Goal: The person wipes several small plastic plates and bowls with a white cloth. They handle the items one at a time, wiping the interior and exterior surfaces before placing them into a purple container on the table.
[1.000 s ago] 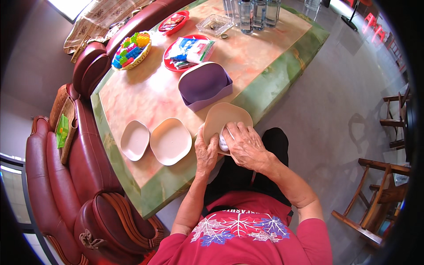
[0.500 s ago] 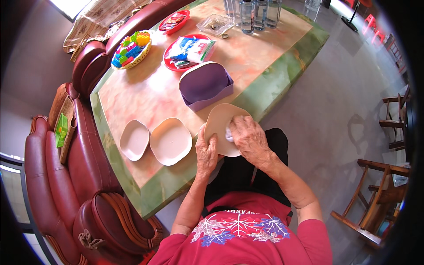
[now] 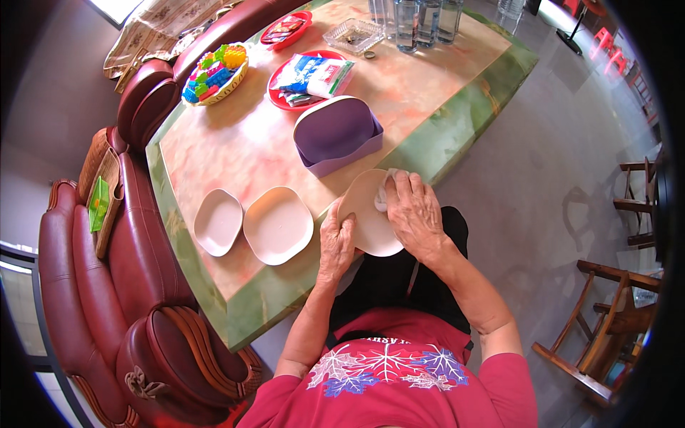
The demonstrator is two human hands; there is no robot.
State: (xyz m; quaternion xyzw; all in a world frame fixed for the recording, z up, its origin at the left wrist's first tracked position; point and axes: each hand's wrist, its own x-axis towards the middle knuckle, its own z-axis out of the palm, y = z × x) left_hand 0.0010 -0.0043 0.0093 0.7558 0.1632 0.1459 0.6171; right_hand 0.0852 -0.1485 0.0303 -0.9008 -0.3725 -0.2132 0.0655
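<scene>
Spotting two dishes (image 3: 278, 225), one basket (image 3: 232, 87) of toy bricks (image 3: 212, 74); left grip (image 3: 336, 241)'s clamped on one plate (image 3: 372, 222), right grip (image 3: 416, 215)'s squeezing white cloth (image 3: 382, 198).

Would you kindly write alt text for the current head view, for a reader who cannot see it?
A person's left hand holds a beige dish while the right hand presses a white cloth or tissue against it. Two pale dishes and a purple container stand nearby on a marble-patterned table.
</scene>
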